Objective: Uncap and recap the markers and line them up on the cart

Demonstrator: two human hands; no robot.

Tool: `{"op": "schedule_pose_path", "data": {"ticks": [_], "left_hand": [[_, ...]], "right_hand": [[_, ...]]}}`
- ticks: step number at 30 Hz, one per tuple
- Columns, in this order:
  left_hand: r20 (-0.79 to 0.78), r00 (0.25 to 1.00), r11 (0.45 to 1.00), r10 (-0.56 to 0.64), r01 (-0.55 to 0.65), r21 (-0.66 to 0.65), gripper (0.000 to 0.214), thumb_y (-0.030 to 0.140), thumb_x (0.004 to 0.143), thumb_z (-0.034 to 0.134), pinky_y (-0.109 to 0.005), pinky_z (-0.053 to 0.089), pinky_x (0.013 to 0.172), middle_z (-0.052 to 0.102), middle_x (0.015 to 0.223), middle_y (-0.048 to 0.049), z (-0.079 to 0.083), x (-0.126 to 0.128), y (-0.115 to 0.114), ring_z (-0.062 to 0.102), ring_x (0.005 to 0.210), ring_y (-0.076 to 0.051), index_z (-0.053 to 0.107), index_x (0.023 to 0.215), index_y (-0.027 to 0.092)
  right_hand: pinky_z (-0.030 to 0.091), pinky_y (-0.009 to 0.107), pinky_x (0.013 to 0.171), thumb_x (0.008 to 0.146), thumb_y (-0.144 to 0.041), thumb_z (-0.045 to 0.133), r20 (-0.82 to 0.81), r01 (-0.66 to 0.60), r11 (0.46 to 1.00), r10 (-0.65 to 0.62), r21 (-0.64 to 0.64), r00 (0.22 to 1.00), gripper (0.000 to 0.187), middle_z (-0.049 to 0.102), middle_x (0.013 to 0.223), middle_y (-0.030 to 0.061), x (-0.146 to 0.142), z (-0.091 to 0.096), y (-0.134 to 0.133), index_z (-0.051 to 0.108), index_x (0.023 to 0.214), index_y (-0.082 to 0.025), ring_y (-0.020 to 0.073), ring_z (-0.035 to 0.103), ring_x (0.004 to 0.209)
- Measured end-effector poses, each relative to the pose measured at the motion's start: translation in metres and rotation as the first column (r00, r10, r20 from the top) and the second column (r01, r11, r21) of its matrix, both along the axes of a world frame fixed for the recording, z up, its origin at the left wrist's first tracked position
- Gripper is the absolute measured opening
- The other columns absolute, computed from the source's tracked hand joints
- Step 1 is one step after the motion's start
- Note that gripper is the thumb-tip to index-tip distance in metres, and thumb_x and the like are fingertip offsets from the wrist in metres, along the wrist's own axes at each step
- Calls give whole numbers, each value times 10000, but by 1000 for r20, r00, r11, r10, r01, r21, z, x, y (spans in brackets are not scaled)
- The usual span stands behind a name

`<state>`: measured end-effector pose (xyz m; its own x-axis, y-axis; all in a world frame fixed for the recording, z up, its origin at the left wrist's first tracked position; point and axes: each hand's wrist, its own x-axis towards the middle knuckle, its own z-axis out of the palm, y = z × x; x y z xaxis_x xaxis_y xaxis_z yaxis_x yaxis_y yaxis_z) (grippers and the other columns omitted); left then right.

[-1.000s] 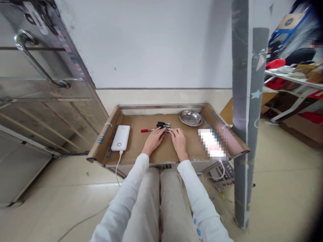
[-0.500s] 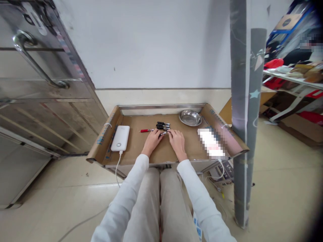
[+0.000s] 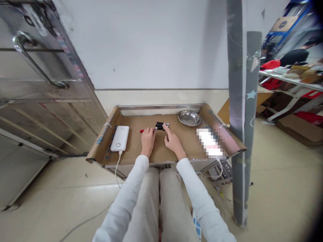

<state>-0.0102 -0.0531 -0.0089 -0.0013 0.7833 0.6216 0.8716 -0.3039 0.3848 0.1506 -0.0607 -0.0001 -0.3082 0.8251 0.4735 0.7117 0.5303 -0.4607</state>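
One cardboard-lined table [image 3: 136, 153] is standing before a pale wall [image 3: 151, 43], its sides rising left and right, a metal rail [image 3: 161, 107] running along the far edge. A blurred-out white object [image 3: 210, 144] is lying at right. The person's right hand [image 3: 174, 142] is spreading loosely, its grip released, the index finger reaching over the right ends of the black pens [image 3: 158, 125]; contact cannot be told. The left hand [image 3: 148, 138] is curling over part of the red pen [image 3: 141, 131]; whether it is grasping, the view cannot tell. A white power bank [image 3: 119, 138] is lying at left, and a metal bowl [image 3: 189, 118] is sitting at far right. Open cardboard is stretching from power bank to left hand, from right hand to blurred object, and between both palms toward the near edge. Mid-table, just beyond the hands, the black pens are lying side by side, long axes running left to right, dark ends pointing left. The red pen is lying leftmost, its red end likewise pointing left.
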Motion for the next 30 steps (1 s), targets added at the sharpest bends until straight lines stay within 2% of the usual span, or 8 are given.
{"op": "schedule_pose_path", "data": {"ticks": [3, 5, 12, 14, 16, 20, 24, 30], "left_hand": [[-31, 985, 985, 171, -172, -16, 180, 259, 928, 412, -401, 434, 795, 565, 904, -111, -3, -3, -4, 507, 905, -260, 563, 898, 166], [-44, 979, 978, 200, -202, -53, 179, 228, 928, 392, -397, 443, 769, 547, 921, -122, -5, -4, -5, 496, 916, -270, 555, 898, 160], [-94, 979, 977, 181, -190, -99, 216, 103, 911, 332, -383, 458, 814, 512, 987, -130, -11, 1, 2, 505, 948, -247, 533, 985, 125], [-129, 985, 985, 116, -131, -113, 228, 76, 894, 339, -374, 457, 842, 510, 1009, -138, -10, 2, 3, 508, 970, -243, 526, 1019, 111], [-161, 987, 993, -12, -7, -115, 230, 70, 880, 368, -361, 455, 871, 514, 1011, -127, -9, 4, 3, 512, 983, -234, 524, 1042, 117], [-161, 960, 969, -228, 207, -134, 196, 132, 883, 438, -356, 450, 912, 527, 1005, -101, -8, 5, 5, 520, 985, -221, 535, 1053, 143], [-85, 952, 944, -293, 274, -186, 137, 187, 903, 454, -368, 450, 922, 546, 960, -80, -8, 5, 11, 536, 963, -207, 572, 966, 157], [25, 925, 898, -378, 373, -232, 139, 198, 914, 453, -339, 467, 894, 561, 962, -60, -3, 8, 14, 567, 926, -175, 588, 937, 174]], "right_hand": [[398, 383, 986, 819, -66, 339, 24, 104, 993, -105, 49, 994, 536, 530, 1294, 89, 1, -5, 6, 433, 1335, -176, 215, 483, 1163], [393, 393, 975, 827, -76, 364, 66, 161, 985, -166, 68, 984, 446, 545, 1252, 101, 2, -8, 8, 537, 1225, -179, 230, 477, 1140], [391, 363, 884, 864, -136, 411, 174, 273, 958, -285, 87, 943, 373, 532, 1203, 108, 0, -9, 7, 557, 1198, -210, 237, 473, 1052], [381, 343, 872, 870, -145, 414, 184, 276, 957, -287, 84, 940, 328, 547, 1158, 103, 0, -9, 7, 579, 1148, -202, 226, 477, 1025], [374, 332, 852, 871, -153, 423, 194, 284, 955, -295, 81, 936, 274, 565, 1088, 98, 1, -10, 8, 597, 1078, -190, 222, 484, 985], [358, 325, 816, 870, -185, 447, 201, 334, 938, -345, 90, 917, 210, 579, 996, 93, 1, -12, 9, 589, 1024, -173, 227, 485, 944], [335, 325, 801, 880, -229, 464, 196, 354, 930, -367, 98, 909, 155, 577, 965, 88, 1, -13, 8, 597, 945, -183, 226, 478, 929], [320, 318, 785, 926, -250, 427, 244, 255, 961, -273, 103, 930, 181, 599, 947, 68, 2, -8, 4, 602, 928, -203, 214, 484, 910]]}}
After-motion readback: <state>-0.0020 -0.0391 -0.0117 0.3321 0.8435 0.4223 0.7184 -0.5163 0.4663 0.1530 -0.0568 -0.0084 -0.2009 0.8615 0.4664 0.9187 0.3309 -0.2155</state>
